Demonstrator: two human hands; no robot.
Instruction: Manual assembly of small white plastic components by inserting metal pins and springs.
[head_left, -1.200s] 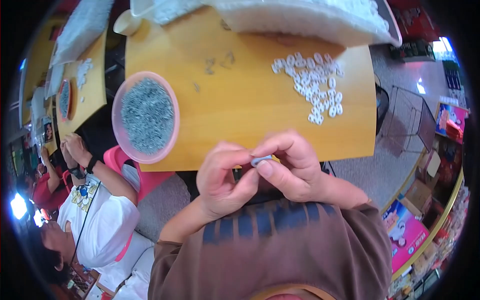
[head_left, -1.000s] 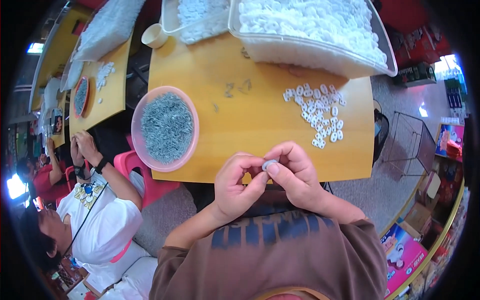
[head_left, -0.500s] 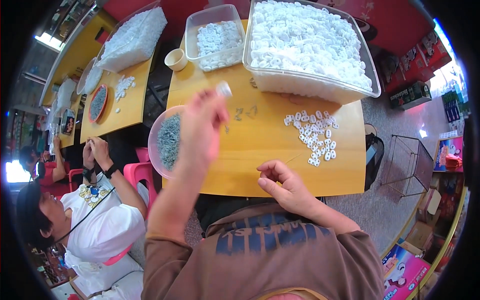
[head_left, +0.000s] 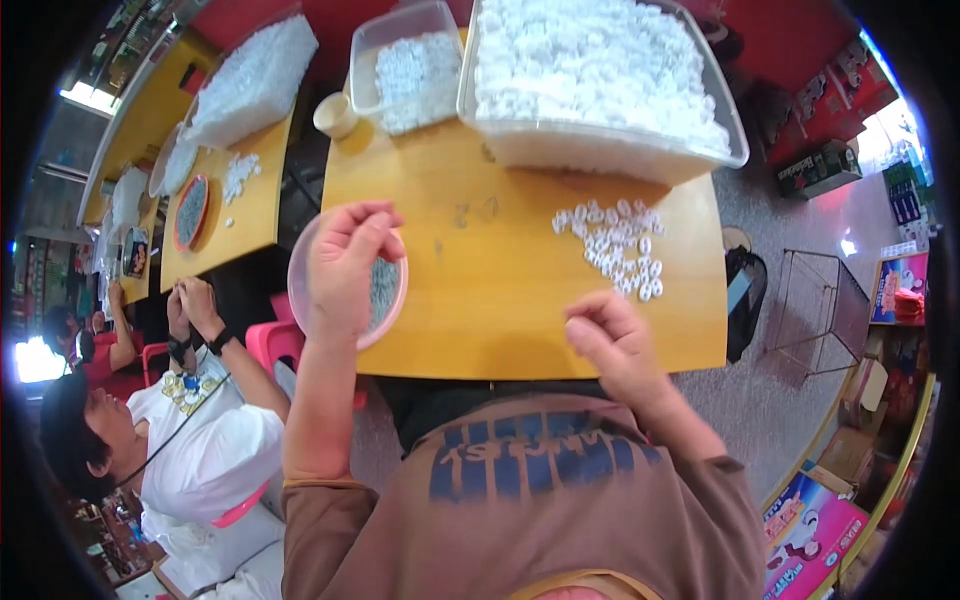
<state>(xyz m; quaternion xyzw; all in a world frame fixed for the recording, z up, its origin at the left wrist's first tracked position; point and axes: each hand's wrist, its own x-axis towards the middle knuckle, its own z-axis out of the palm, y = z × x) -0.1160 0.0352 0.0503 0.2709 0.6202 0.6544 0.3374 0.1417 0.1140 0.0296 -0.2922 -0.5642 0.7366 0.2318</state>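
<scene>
My left hand [head_left: 345, 262] is above the pink-rimmed bowl [head_left: 398, 305], which holds many small grey metal pieces, apparently screws [head_left: 383, 292]. Its fingers are loosely bent and apart from the thumb, and no object shows in them. Near the front edge of the table, my right hand [head_left: 618, 345] has its fingers curled in toward the thumb; whatever they may hold is hidden. Just beyond it lies a scattered group of small white oval plastic pieces [head_left: 610, 247] with holes.
A large clear bin [head_left: 600, 150] heaped with white pieces stands at the back, beside a smaller clear box [head_left: 365, 85] of them and a beige cup [head_left: 335, 116]. On the left a person in white [head_left: 215, 430] sits at another table [head_left: 230, 225].
My left hand has come down and left to the bowl; the white piece it held is out of its fingers. My right hand has shifted right and slightly forward. The view has tilted slightly.
</scene>
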